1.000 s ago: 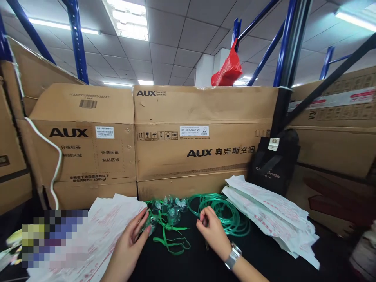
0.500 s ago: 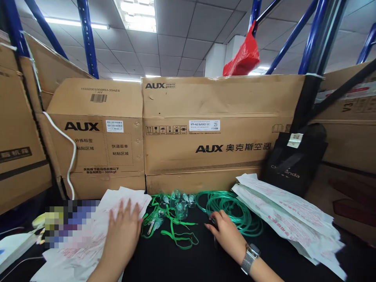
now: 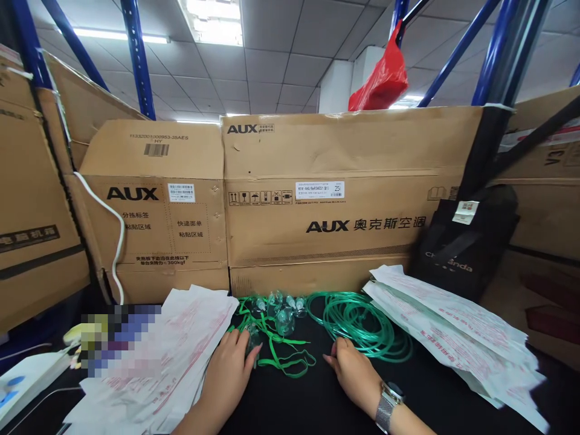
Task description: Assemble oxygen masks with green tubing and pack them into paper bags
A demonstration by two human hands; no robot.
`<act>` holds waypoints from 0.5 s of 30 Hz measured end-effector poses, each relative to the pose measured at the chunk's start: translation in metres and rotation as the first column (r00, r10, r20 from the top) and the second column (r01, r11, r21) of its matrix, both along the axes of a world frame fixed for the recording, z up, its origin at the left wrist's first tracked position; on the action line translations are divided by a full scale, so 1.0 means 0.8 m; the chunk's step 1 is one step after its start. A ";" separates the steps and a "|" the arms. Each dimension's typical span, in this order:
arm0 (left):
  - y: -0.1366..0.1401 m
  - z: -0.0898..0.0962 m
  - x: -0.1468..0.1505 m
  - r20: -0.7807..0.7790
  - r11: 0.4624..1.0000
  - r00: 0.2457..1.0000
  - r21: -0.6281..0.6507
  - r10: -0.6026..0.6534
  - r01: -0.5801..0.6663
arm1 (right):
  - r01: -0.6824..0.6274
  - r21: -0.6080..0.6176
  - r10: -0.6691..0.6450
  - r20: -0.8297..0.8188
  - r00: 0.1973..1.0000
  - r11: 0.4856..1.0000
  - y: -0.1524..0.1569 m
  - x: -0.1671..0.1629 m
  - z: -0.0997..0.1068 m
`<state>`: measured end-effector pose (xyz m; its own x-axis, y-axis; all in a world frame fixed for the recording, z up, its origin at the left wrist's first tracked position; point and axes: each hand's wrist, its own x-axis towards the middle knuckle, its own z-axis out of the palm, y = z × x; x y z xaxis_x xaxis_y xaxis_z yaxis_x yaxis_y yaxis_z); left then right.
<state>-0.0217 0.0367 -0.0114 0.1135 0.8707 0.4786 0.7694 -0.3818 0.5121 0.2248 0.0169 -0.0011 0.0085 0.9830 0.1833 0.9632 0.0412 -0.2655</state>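
Note:
My left hand (image 3: 230,368) is at the near edge of a cluster of clear green oxygen masks (image 3: 284,320) with bright green elastic straps (image 3: 290,362). Its thumb stands apart from the fingers, whose tips reach the straps at the left of the cluster; I see nothing gripped. On the black table, just in front of a coil of green clear tubing (image 3: 362,326), rests my right hand (image 3: 356,371), wearing a watch. The right fingers are curled inward, and whatever may be inside them is hidden.
White printed paper bags (image 3: 167,350) lie stacked at the left, more bags (image 3: 457,338) at the right. AUX cardboard boxes (image 3: 339,241) form a wall behind. A black bag (image 3: 453,254) hangs by a rack post. A white box (image 3: 27,386) sits far left.
My left hand has moved right, off the left paper bags to the green straps. My right hand has stayed near the tubing, its fingers now more curled. The view has shifted slightly.

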 end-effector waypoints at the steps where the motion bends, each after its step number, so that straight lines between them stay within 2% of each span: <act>1: -0.002 0.003 -0.001 0.022 1.000 1.000 -0.006 -0.004 0.004 | -0.009 0.007 0.009 -0.008 1.000 1.000 0.001 0.000 -0.002; 5: -0.012 0.023 -0.004 0.184 1.000 0.983 0.005 -0.012 0.011 | -0.035 0.021 0.036 -0.042 0.998 0.999 0.004 -0.002 -0.006; 8: -0.021 0.037 0.000 0.430 0.998 0.902 -0.032 -0.027 0.045 | -0.059 0.041 0.062 -0.078 0.995 0.997 0.009 0.001 -0.005; 10: -0.026 0.039 0.008 0.662 0.974 0.749 -0.145 -0.037 0.176 | -0.048 0.066 0.054 -0.093 0.994 0.997 0.013 0.007 -0.001; 12: -0.029 0.034 0.018 0.856 0.907 0.517 -0.244 0.034 0.345 | -0.027 0.094 0.038 -0.117 0.992 0.995 0.016 0.014 0.005; 14: -0.030 0.024 0.026 0.932 0.834 0.325 -0.302 0.157 0.462 | -0.067 0.092 0.082 -0.172 0.982 0.994 0.015 0.018 0.010; 15: -0.031 0.020 0.029 0.940 0.801 0.265 -0.326 0.216 0.502 | -0.115 0.078 0.129 -0.206 0.970 0.990 0.013 0.019 0.012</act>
